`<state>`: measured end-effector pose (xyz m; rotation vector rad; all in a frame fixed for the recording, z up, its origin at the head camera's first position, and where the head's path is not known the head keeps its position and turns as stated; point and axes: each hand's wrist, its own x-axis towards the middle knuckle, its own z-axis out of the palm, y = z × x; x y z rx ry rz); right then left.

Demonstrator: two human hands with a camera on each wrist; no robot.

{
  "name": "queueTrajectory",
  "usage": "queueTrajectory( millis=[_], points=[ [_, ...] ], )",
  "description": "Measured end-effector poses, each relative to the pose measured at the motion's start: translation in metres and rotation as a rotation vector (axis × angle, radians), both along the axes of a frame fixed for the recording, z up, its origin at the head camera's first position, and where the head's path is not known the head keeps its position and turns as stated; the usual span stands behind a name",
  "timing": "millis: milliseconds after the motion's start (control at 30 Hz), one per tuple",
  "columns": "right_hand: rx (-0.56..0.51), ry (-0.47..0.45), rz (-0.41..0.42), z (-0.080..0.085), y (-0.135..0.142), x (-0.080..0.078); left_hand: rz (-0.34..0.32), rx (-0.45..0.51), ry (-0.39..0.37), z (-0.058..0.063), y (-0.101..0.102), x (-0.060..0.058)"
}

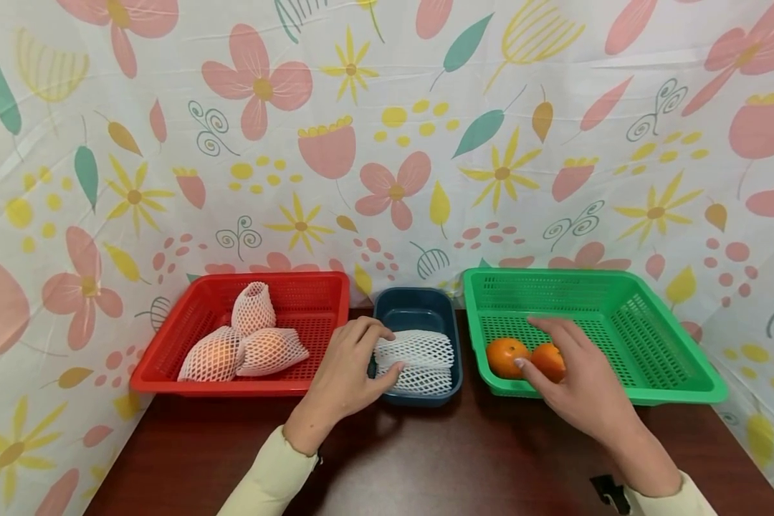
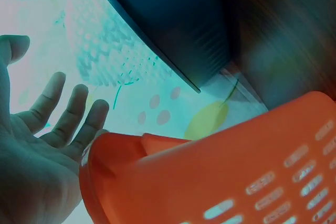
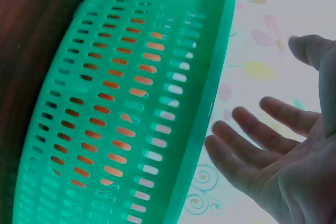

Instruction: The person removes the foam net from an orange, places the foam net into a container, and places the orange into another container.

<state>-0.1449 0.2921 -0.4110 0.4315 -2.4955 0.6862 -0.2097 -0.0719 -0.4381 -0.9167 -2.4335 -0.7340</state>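
My left hand [image 1: 348, 373] hovers at the left side of the dark blue tray [image 1: 416, 297], its thumb and fingers spread beside white foam fruit nets [image 1: 419, 351]. In the left wrist view the fingers [image 2: 73, 108] look loosely extended, with nothing between them. Over the front of the green basket [image 1: 677, 390], my right hand [image 1: 587, 390] reaches above two oranges, thumb and fingers apart. One orange [image 1: 506, 357] lies left of the thumb; the other orange [image 1: 547, 360] is partly hidden by the hand. The right wrist view shows those fingers [image 3: 262, 135] spread outside the basket's rim.
To the left stands a red basket [image 1: 232, 389] with three fruits in foam nets [image 1: 271, 351]. All three containers stand in a row on a dark brown table [image 1: 426, 459]. Behind them hangs a floral-printed sheet [image 1: 387, 143].
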Motion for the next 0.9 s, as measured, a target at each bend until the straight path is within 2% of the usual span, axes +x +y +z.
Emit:
queueTrajectory(
  millis=[200,467,900],
  points=[
    [0.006,0.05,0.013,-0.003,-0.012,0.008,0.013,-0.003,-0.021,0.001,-0.005,0.003],
    [-0.021,0.049,0.046,-0.002,-0.023,0.019,0.03,0.007,-0.046,0.005,-0.012,0.009],
    [0.002,0.047,0.114,-0.005,-0.035,0.031,0.057,0.031,-0.064,0.011,-0.025,0.017]
  ],
)
